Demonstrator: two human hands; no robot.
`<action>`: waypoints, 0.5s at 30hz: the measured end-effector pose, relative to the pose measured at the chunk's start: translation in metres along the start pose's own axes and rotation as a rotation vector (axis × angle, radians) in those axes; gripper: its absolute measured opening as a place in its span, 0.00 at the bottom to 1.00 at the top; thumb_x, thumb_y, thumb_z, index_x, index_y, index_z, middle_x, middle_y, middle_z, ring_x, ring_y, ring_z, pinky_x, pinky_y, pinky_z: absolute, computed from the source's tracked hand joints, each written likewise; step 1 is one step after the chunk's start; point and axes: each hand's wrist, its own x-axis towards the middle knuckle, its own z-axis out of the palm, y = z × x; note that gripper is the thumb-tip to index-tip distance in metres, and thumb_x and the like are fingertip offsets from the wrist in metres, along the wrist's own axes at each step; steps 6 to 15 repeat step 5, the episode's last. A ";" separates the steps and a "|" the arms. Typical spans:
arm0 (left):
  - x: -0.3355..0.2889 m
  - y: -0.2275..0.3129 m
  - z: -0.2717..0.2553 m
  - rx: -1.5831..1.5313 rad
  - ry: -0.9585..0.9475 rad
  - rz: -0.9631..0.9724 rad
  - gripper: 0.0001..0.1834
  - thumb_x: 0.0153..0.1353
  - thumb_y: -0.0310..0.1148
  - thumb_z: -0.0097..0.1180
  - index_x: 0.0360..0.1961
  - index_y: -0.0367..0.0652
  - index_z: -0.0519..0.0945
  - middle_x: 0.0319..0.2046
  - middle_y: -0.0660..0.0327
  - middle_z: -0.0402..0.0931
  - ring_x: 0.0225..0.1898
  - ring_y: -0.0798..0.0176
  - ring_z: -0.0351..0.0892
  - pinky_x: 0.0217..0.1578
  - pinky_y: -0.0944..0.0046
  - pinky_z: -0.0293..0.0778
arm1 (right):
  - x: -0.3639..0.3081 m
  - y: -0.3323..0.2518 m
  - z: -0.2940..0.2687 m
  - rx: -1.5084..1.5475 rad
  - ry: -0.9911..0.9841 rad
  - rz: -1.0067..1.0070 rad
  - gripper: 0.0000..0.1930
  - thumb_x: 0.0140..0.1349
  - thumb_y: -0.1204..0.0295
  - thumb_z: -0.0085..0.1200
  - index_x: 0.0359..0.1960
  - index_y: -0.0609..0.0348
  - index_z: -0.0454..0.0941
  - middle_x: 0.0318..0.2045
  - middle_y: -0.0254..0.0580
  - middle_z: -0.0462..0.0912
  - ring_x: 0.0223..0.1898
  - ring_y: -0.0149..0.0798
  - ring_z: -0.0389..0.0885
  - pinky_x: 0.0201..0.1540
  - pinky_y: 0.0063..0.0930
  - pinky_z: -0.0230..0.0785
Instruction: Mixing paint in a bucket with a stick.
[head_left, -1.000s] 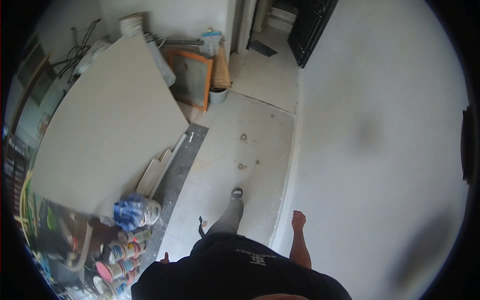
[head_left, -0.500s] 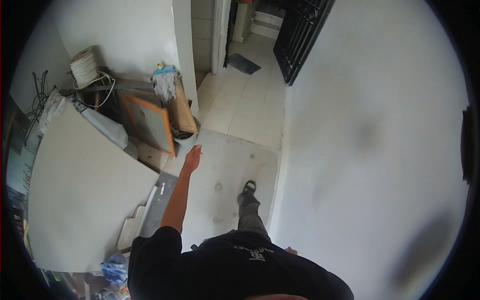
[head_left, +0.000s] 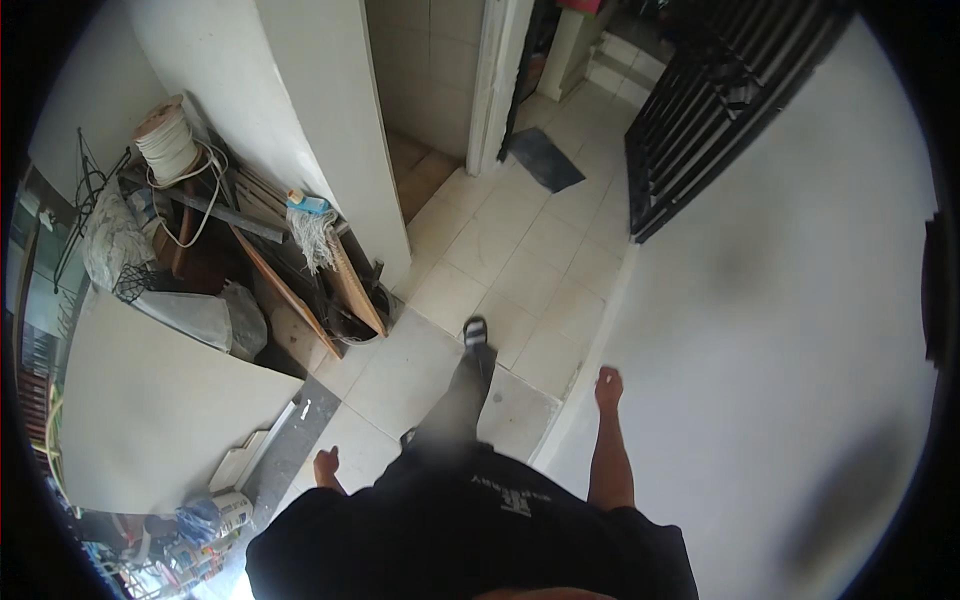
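My left hand (head_left: 326, 464) hangs low beside my body, over the pale floor tiles. Its thumb stands apart from the loosely bent fingers, and nothing shows in it. Out in front on the other side, my right hand (head_left: 608, 386) is held close to the white wall (head_left: 760, 400). The fingers are curled in and I see nothing in them. Neither hand touches any object. One foot in a dark sandal (head_left: 475, 332) is stepped forward on the tiled floor (head_left: 400, 370).
An open black barred gate (head_left: 735, 110) stands ahead right, with a dark mat (head_left: 545, 160) near the doorway. On the left are a rope spool (head_left: 167, 145), a mop (head_left: 315, 235), an orange-edged board (head_left: 285, 290), a bucket (head_left: 378, 318) and a large pale panel (head_left: 170, 410).
I have moved forward, so the gate and mat are nearer. My left arm has swung back toward my body, and my right arm has swung forward into view.
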 end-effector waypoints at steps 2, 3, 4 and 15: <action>-0.020 0.029 -0.008 -0.099 0.185 -0.283 0.39 0.54 0.63 0.49 0.33 0.26 0.79 0.33 0.35 0.78 0.41 0.39 0.80 0.42 0.49 0.74 | 0.080 -0.024 0.016 0.063 0.087 0.006 0.11 0.65 0.67 0.48 0.40 0.60 0.78 0.33 0.43 0.80 0.32 0.38 0.80 0.29 0.26 0.73; -0.005 0.044 -0.016 -0.221 0.021 -0.193 0.39 0.54 0.63 0.49 0.34 0.26 0.79 0.32 0.35 0.79 0.38 0.40 0.81 0.41 0.49 0.75 | 0.111 -0.034 0.030 0.213 0.068 0.182 0.11 0.65 0.66 0.48 0.41 0.59 0.77 0.34 0.41 0.79 0.30 0.37 0.79 0.26 0.25 0.73; 0.011 0.055 -0.026 -0.338 -0.148 -0.105 0.40 0.54 0.63 0.49 0.35 0.25 0.79 0.31 0.36 0.79 0.36 0.41 0.81 0.39 0.50 0.75 | 0.132 -0.042 0.039 0.354 0.048 0.368 0.11 0.65 0.65 0.49 0.42 0.58 0.77 0.34 0.40 0.78 0.28 0.36 0.79 0.23 0.24 0.72; 0.010 0.069 -0.022 -0.358 -0.153 -0.134 0.40 0.54 0.63 0.49 0.35 0.25 0.79 0.31 0.36 0.79 0.36 0.41 0.81 0.39 0.50 0.75 | 0.157 -0.044 0.059 0.479 0.021 0.493 0.11 0.65 0.64 0.49 0.42 0.56 0.76 0.34 0.39 0.78 0.26 0.36 0.79 0.22 0.25 0.71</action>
